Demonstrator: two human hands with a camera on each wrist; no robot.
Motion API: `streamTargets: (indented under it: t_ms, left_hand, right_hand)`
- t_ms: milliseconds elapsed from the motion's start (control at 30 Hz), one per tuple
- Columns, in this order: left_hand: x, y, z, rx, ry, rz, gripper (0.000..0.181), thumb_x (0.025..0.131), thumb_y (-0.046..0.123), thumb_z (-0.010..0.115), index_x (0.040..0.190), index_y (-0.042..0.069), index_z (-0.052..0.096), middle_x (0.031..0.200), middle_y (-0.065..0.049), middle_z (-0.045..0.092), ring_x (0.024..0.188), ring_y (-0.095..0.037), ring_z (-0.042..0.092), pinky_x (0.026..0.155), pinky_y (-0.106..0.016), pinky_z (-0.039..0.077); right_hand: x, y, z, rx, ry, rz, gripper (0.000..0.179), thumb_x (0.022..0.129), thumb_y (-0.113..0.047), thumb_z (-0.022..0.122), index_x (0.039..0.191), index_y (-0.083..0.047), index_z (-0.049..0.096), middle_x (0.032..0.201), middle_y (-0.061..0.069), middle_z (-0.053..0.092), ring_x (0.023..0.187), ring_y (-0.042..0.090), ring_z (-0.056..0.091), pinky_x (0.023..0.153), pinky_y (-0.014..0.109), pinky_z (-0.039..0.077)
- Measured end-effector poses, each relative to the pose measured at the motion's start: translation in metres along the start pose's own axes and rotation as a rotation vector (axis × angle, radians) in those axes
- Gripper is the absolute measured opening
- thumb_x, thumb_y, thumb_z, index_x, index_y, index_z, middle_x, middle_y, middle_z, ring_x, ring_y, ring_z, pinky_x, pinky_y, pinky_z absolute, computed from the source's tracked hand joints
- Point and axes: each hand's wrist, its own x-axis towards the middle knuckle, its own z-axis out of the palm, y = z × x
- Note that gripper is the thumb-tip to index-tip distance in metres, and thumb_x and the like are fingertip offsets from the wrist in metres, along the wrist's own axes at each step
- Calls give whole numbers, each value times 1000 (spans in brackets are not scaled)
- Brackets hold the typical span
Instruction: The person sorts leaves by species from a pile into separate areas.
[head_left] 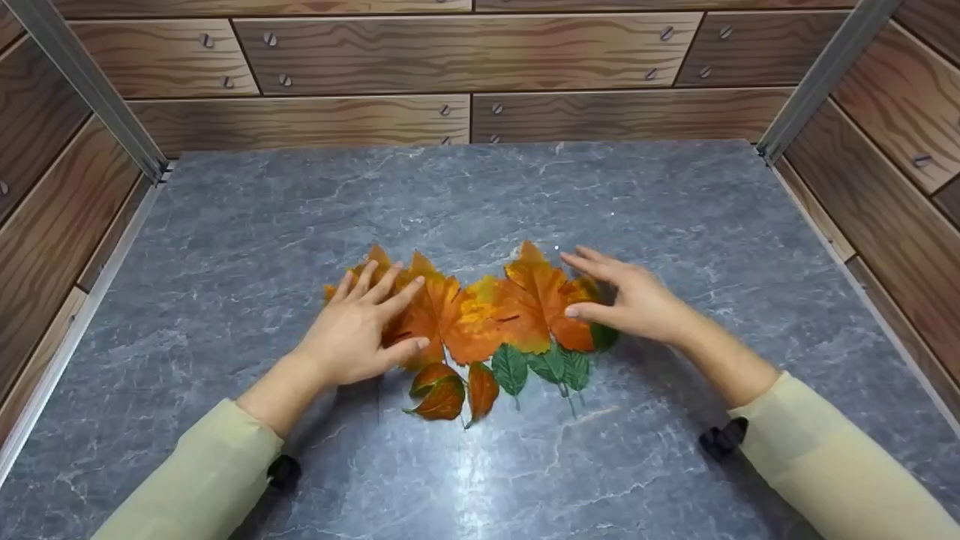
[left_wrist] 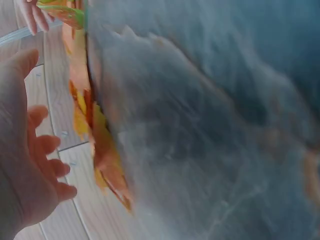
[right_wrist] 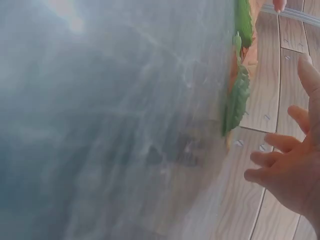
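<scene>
A row of orange-yellow artificial maple leaves [head_left: 472,322] lies across the middle of the table. Below it in the head view are several green leaves [head_left: 510,369] and reddish-brown leaves [head_left: 442,396] with thin stems. My left hand [head_left: 352,334], fingers spread, overlaps the row's left end and hides part of it. At the opposite end, my right hand [head_left: 637,300] has its fingers extended over the outermost orange leaf. Both wrist views show a gap between hand and leaves: orange leaf edges [left_wrist: 107,155] on the left, a green leaf [right_wrist: 239,100] on the right.
The grey marble-patterned table [head_left: 450,195] is bordered by wood-plank-patterned walls [head_left: 465,52]. Metal corner posts [head_left: 817,82] rise at the back left and back right. Dark wrist straps [head_left: 724,439] show at the sleeves.
</scene>
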Motion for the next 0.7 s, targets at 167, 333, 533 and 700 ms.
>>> streamTargets:
  t_ms: [167, 333, 533, 700]
  left_hand:
    - [4, -5, 5, -17, -26, 66, 79, 104, 65, 56, 167, 23, 37, 173, -17, 25, 157, -53, 16, 124, -71, 13]
    - [7, -7, 7, -12, -69, 95, 78, 103, 63, 59, 167, 23, 39, 173, -17, 25, 157, -52, 15, 124, -69, 14]
    - [8, -9, 8, 11, -166, 83, 78, 103, 65, 57, 167, 26, 36, 174, -15, 21, 158, -49, 14, 125, -68, 15]
    - [9, -9, 8, 6, -223, 61, 77, 104, 66, 54, 168, 28, 34, 174, -14, 22, 159, -47, 13, 125, -67, 14]
  right_hand:
    - [11, 3, 5, 72, -13, -3, 80, 92, -44, 84, 160, -19, 51, 166, 17, 40, 152, 44, 35, 122, 65, 27]
    - [19, 7, 10, 53, -23, -5, 79, 88, -40, 89, 156, -17, 56, 159, 16, 51, 147, 43, 44, 121, 63, 30]
    - [25, 8, 12, 22, -69, 35, 82, 84, -39, 91, 156, -21, 56, 156, 20, 51, 142, 47, 47, 117, 69, 33]
    - [27, 10, 13, 10, -87, 55, 83, 82, -35, 93, 156, -22, 57, 156, 20, 48, 142, 48, 44, 116, 71, 32]
